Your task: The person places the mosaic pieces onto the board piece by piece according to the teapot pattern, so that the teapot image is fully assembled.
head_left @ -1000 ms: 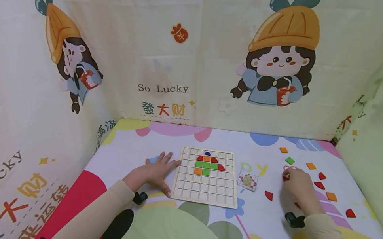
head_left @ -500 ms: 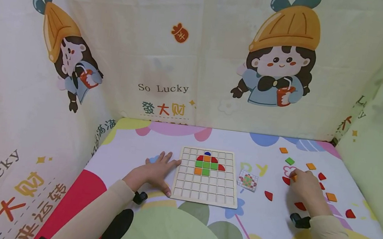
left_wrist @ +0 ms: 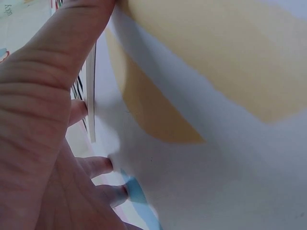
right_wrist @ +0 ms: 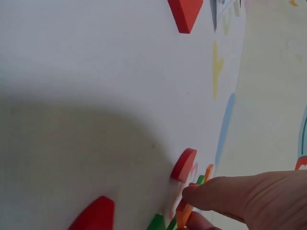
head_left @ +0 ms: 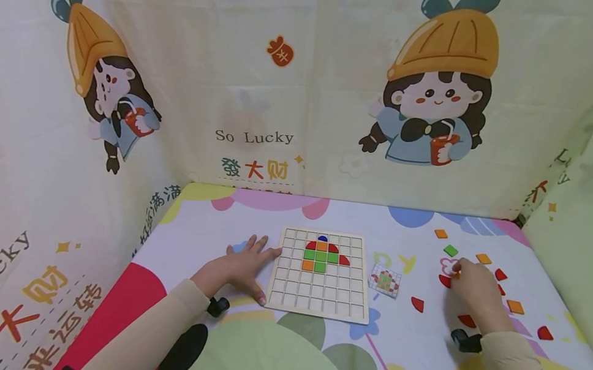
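A light wooden grid board (head_left: 316, 314) lies on the table with blue, red, orange and green tiles set in its upper middle. My left hand (head_left: 239, 267) rests beside it, fingers spread, thumb and index fingertip at its left edge. In the left wrist view the thumb (left_wrist: 48, 62) lies by the edge of the board (left_wrist: 91, 91). Over the scattered pieces at the right, my right hand (head_left: 479, 291) pinches an orange square tile (right_wrist: 184, 213) between thumb and fingers. Close to its fingertips lies a red quarter-round piece (head_left: 445, 281).
A small pattern card (head_left: 385, 280) lies right of the board. Around my right hand are orange tiles (head_left: 515, 307), a green tile (head_left: 451, 251) and several red quarter-round pieces (head_left: 545, 333). Printed cloth walls stand behind the table and at both sides.
My right hand has shifted slightly right and now pinches an orange tile; the red piece near its fingertips is uncovered. My left hand stays at the board.
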`<state>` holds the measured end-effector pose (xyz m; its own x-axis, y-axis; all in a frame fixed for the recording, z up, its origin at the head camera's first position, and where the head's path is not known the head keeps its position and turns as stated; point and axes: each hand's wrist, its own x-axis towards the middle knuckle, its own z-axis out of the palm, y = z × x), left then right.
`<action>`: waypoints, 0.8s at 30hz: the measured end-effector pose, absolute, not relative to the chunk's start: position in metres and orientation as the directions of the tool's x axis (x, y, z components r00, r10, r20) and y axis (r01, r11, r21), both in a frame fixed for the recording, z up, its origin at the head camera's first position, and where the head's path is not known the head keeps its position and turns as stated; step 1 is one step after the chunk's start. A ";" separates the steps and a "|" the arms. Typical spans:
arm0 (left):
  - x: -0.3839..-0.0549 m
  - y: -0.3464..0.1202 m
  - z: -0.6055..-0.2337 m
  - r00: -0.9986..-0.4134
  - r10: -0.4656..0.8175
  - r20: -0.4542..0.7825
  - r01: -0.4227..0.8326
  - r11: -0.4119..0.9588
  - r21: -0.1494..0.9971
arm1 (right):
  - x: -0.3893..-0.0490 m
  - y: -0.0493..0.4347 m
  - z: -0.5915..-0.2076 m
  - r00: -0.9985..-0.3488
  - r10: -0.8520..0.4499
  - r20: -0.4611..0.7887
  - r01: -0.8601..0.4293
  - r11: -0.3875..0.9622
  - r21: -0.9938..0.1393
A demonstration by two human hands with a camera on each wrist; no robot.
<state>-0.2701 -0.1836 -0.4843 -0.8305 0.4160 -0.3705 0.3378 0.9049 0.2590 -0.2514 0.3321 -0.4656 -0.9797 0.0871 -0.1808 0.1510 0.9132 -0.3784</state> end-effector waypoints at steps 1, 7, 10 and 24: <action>-0.270 -0.184 -0.485 -0.831 0.417 -0.368 0.339 0.904 0.260 | -0.252 0.331 -0.464 -0.981 0.087 -0.172 0.147 0.915 -0.376; -0.270 -0.183 -0.485 -0.832 0.418 -0.364 0.340 0.904 0.260 | -0.258 0.323 -0.457 -0.989 0.059 -0.135 0.103 0.930 -0.353; -0.269 -0.183 -0.484 -0.832 0.417 -0.366 0.339 0.904 0.261 | -0.261 0.317 -0.456 -0.989 0.053 -0.140 0.100 0.930 -0.355; -0.269 -0.182 -0.480 -0.833 0.415 -0.366 0.334 0.905 0.265 | -0.266 0.283 -0.456 -0.986 0.022 -0.166 0.087 0.913 -0.399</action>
